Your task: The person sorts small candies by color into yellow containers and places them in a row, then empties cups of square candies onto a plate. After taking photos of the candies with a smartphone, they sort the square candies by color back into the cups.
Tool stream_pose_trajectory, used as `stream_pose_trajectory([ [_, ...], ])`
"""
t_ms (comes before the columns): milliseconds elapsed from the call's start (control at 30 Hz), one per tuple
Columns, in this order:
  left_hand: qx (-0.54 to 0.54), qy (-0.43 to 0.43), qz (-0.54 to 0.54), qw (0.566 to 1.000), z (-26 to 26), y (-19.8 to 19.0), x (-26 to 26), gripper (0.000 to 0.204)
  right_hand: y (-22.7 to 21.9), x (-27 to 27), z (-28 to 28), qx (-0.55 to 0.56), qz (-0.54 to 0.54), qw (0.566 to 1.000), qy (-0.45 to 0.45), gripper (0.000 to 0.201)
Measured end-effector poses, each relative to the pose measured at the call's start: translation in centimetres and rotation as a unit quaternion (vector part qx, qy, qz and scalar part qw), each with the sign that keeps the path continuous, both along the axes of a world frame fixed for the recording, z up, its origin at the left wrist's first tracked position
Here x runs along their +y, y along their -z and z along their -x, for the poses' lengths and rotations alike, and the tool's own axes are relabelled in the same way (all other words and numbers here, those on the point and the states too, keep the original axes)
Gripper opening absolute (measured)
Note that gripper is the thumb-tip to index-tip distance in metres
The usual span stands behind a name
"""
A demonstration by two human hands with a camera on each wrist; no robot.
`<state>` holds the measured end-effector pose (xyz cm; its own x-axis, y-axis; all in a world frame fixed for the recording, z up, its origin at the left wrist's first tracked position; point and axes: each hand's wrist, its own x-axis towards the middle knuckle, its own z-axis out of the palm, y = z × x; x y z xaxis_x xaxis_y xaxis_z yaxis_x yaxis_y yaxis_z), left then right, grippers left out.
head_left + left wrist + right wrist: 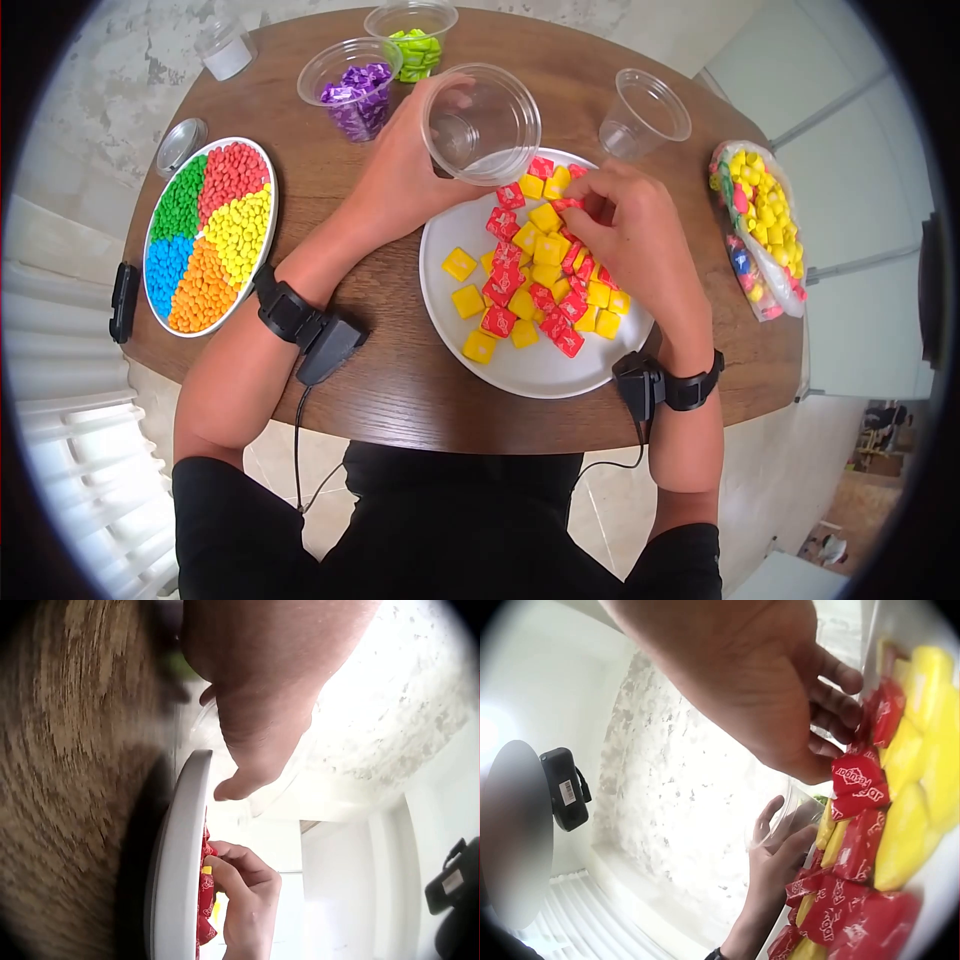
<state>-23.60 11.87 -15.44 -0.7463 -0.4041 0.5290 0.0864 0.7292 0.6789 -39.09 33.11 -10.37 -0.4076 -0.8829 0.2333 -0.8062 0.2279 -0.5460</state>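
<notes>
In the head view my left hand (400, 170) grips a clear plastic cup (482, 120), tilted over the far rim of a white plate (445, 335). The cup looks bare inside. A pile of red-wrapped candies (502, 285) and yellow-wrapped candies (548, 250) lies on the plate. At the pile's far right side my right hand (635, 215) pinches a red candy (567, 204) between thumb and fingers. The right wrist view has the right hand's fingertips (846, 712) down among red candies (859, 780), partly hidden behind the palm.
Behind stand cups of purple candies (360, 90) and green candies (416, 52). Another clear cup (640, 115) is at back right. A plate of colour-sorted small candies (272, 215) sits left, near a jar (226, 55) and lid (181, 146). A bag of candies (762, 230) lies right.
</notes>
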Motion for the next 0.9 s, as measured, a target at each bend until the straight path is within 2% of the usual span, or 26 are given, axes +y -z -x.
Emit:
stream_pose_trajectory([
  [67, 0.009, -0.003, -0.004, 1.0, 0.2, 0.3, 0.1, 0.096, -0.2, 0.0, 0.0, 0.023, -0.002, 1.0, 0.003, 0.017],
  [133, 0.016, -0.002, -0.005, 1.0, 0.3, 0.1, 0.3, 0.097, -0.5, 0.2, -0.2, -0.022, 0.035, 0.999, 0.011, 0.012],
  [367, 0.009, 0.021, 0.035, 0.999, -0.1, -0.7, 1.3, 0.095, -2.0, 0.8, -0.9, -0.128, 0.026, 0.991, 0.017, 0.01],
  [433, 0.008, 0.026, 0.052, 0.998, 0.0, -0.7, 1.4, 0.095, -1.6, 0.4, -1.2, -0.241, 0.084, 0.967, 0.008, 0.013],
  [467, 0.021, 0.021, 0.095, 0.995, 0.1, -0.6, 1.3, 0.095, -1.5, -0.1, -1.6, -0.239, 0.084, 0.967, 0.009, 0.013],
  [500, 0.032, 0.015, 0.137, 0.99, 0.1, -0.5, 1.3, 0.095, -1.4, -0.8, -2.4, -0.268, 0.147, 0.952, 0.01, 0.015],
  [533, 0.033, 0.018, 0.137, 0.99, 0.1, -0.5, 1.3, 0.095, -1.3, -1.2, -2.9, -0.295, 0.21, 0.932, 0.011, 0.016],
  [633, 0.028, 0.027, 0.102, 0.994, 0.0, -0.6, 1.3, 0.096, -1.9, -1.4, -3.4, -0.283, 0.235, 0.93, 0.027, 0.014],
  [667, 0.021, 0.021, 0.059, 0.998, 0.1, -0.6, 1.2, 0.095, -2.2, -1.2, -3.2, -0.278, 0.244, 0.928, 0.032, 0.014],
  [700, 0.013, 0.014, 0.015, 1.0, 0.1, -0.6, 1.2, 0.094, -2.5, -0.5, -2.4, -0.277, 0.191, 0.94, 0.046, 0.013],
  [733, 0.015, 0.018, 0.015, 1.0, 0.1, -0.4, 1.0, 0.094, -2.8, 0.2, -1.6, -0.275, 0.138, 0.95, 0.059, 0.014],
  [767, 0.01, 0.017, -0.011, 1.0, 0.1, -0.1, 0.7, 0.093, -2.6, 0.7, -0.4, -0.274, 0.138, 0.95, 0.062, 0.014],
  [833, 0.003, 0.017, -0.039, 0.999, 0.1, 0.1, 0.7, 0.091, -2.0, 1.3, 1.4, -0.12, -0.027, 0.989, 0.077, 0.014],
  [867, 0.007, 0.015, -0.016, 1.0, 0.1, 0.0, 0.8, 0.09, -1.7, 1.5, 1.4, -0.107, -0.017, 0.99, 0.092, 0.025],
  [900, 0.011, 0.013, 0.007, 1.0, 0.1, -0.1, 0.8, 0.09, -1.8, 1.6, 1.3, -0.108, -0.018, 0.989, 0.095, 0.025],
])
